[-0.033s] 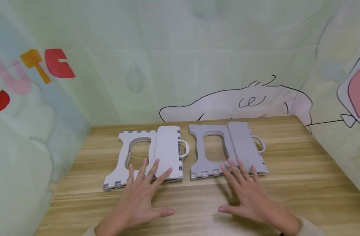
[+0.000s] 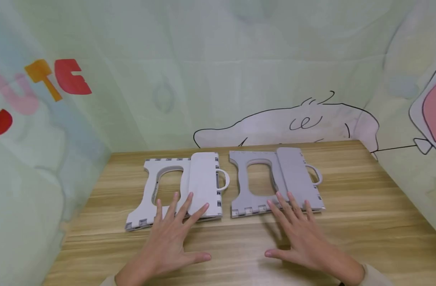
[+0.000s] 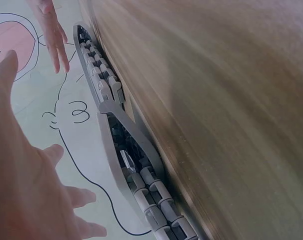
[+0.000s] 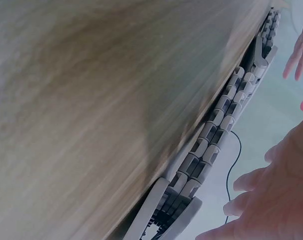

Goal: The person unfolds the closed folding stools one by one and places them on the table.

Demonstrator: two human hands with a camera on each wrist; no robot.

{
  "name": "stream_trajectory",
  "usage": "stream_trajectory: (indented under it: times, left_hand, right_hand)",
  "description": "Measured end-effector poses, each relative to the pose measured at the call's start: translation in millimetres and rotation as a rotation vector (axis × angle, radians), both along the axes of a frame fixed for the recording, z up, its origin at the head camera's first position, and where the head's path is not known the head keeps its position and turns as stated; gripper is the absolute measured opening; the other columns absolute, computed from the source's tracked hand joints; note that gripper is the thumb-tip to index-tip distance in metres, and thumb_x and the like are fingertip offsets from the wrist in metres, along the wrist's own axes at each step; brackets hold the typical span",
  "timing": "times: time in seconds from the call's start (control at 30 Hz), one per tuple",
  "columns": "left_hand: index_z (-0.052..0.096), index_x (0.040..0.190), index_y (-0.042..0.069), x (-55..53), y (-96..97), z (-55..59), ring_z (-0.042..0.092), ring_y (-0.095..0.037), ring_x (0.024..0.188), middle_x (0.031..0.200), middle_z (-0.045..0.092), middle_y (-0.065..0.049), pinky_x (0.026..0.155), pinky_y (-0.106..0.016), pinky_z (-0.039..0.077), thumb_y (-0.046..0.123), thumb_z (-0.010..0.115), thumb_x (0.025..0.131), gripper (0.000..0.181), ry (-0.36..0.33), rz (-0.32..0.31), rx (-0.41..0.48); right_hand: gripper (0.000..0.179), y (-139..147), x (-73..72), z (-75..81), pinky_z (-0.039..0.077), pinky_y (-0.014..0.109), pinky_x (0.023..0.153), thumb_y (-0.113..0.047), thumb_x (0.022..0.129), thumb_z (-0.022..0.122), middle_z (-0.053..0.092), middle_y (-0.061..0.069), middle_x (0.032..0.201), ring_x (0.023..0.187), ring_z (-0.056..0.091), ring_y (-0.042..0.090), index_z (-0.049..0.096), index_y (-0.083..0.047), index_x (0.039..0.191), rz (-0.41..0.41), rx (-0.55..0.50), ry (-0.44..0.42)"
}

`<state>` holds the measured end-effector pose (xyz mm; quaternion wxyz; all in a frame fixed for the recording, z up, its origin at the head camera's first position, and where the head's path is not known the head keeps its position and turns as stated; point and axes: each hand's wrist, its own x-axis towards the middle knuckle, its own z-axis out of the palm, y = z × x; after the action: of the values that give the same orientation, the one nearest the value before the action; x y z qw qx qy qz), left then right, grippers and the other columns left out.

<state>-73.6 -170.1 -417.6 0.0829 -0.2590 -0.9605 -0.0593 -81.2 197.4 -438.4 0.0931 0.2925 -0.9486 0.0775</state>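
White and grey tell the two folding stools apart: the white step stool (image 2: 201,182) lies flat and folded at left on the wood-grain tabletop (image 2: 364,206), the grey step stool (image 2: 293,178) flat and folded just beside it at right. Practically nothing has changed between the two head pictures; stools and hands keep their places, so the work stands at the same point, with neither stool gripped, raised or unfolded. The left hand (image 2: 169,240) hovers over the white stool's near edge, the right hand (image 2: 303,238) over the grey one's. All their fingers (image 2: 184,207) are spread and pinch nothing; both wrist views show a gap between hand and stool. Counted, that makes two stools, one of each colour, each with one rounded opening toward its left and one loop on its right side: the white handle (image 2: 223,180) and the grey handle (image 2: 316,175). Two hands, two pale sleeves (image 2: 375,276) and one tabletop complete the near part; on the printed backdrop (image 2: 211,71), four coloured letters (image 2: 71,77) show at left.
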Motion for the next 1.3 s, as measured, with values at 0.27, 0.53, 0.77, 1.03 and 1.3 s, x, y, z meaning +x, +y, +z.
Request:
stream_trajectory:
  times: [0.27, 0.53, 0.77, 1.03, 1.3]
  left_hand:
    - [0.026, 0.158, 0.038, 1.5, 0.2, -1.1, 0.007, -0.047, 0.147, 0.164, 0.017, -0.013, 0.107, -0.080, 0.006, 0.091, 0.048, 0.073, 0.103, 0.004, -0.009, -0.003]
    - [0.027, 0.158, 0.038, 1.5, 3.7, 0.7, 0.009, -0.048, 0.147, 0.165, 0.016, -0.014, 0.109, -0.078, 0.004, 0.090, 0.049, 0.074, 0.102, -0.015, -0.015, 0.013]
    - [0.026, 0.158, 0.037, 1.2, 6.9, 2.4, 0.012, -0.048, 0.147, 0.164, 0.017, -0.015, 0.111, -0.075, 0.004, 0.091, 0.047, 0.075, 0.102, -0.012, -0.025, 0.010]
    - [0.024, 0.159, 0.037, -1.6, 10.3, 1.7, 0.012, -0.045, 0.148, 0.165, 0.015, -0.014, 0.115, -0.069, 0.005, 0.089, 0.047, 0.076, 0.100, -0.028, -0.044, 0.023]
    - [0.024, 0.159, 0.036, -4.5, 18.4, 2.6, 0.010, -0.044, 0.149, 0.165, 0.014, -0.013, 0.116, -0.067, 0.008, 0.086, 0.049, 0.078, 0.098, -0.050, -0.076, 0.045]
  right_hand:
    - [0.113, 2, -1.1, -0.7, 0.011, 0.076, 0.110, -0.082, 0.079, 0.056, 0.001, 0.012, 0.167, 0.148, 0.009, 0.045, 0.016, -0.015, 0.161, -0.003, -0.012, -0.022]
    - [0.113, 9, -3.2, 9.2, 0.009, 0.071, 0.114, -0.079, 0.081, 0.057, -0.002, 0.010, 0.167, 0.150, -0.001, 0.038, 0.007, -0.018, 0.162, -0.025, -0.023, -0.030]
    - [0.112, 13, -2.7, 12.7, 0.012, 0.073, 0.112, -0.077, 0.083, 0.058, 0.003, 0.014, 0.166, 0.150, 0.003, 0.042, 0.007, -0.017, 0.162, -0.050, -0.019, -0.056]
    - [0.107, 18, -3.5, 13.8, 0.014, 0.072, 0.113, -0.072, 0.085, 0.060, 0.009, 0.017, 0.165, 0.149, 0.008, 0.044, 0.012, -0.015, 0.162, -0.083, -0.061, -0.107]
    - [0.104, 26, -8.2, 14.4, 0.022, 0.066, 0.114, -0.070, 0.087, 0.059, 0.013, 0.019, 0.164, 0.148, 0.012, 0.045, 0.014, -0.011, 0.161, -0.118, -0.088, -0.140]
